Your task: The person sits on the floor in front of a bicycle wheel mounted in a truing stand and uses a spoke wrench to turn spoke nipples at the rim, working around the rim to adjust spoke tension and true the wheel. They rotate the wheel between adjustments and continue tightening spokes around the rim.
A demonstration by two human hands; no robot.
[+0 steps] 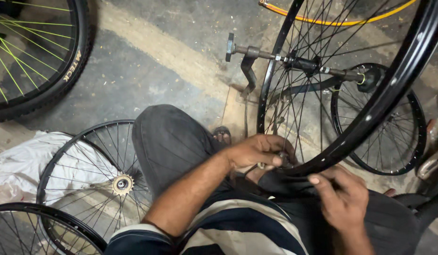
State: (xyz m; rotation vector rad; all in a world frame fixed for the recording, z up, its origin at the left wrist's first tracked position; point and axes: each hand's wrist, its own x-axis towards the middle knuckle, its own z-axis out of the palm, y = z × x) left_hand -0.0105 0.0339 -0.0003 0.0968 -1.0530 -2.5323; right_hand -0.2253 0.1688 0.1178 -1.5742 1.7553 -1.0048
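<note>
The fingers (275, 160) of the left hand (256, 152) are curled tight at the lowest part of the black wheel rim (370, 113), pinching something small and metallic against it; what it is stays too dark and too covered to tell. The right hand (339, 196) sits just below the same stretch of rim, thumb laid flat toward it and fingers bent narrow, but whether they grip anything cannot be told, since the palm hides it.

The rim stands upright on a stand, its hub and axle (304, 63) held across the middle, spokes fanning out. Its upper arc runs out of the picture at the top right.

Behind it, partly screened by its spokes, leans a smaller black wheel (398, 141). The person's bent knee in dark trousers (169, 141) fills the centre and covers part of a sprocket wheel (93, 179) lying on the floor, which rests on a white cloth (20, 163). A tyred wheel with green spokes (34, 56) is cut off at the top left, another rim (34, 226) at the bottom left. A yellow hose (342, 21) curves over the concrete floor (148, 61).
</note>
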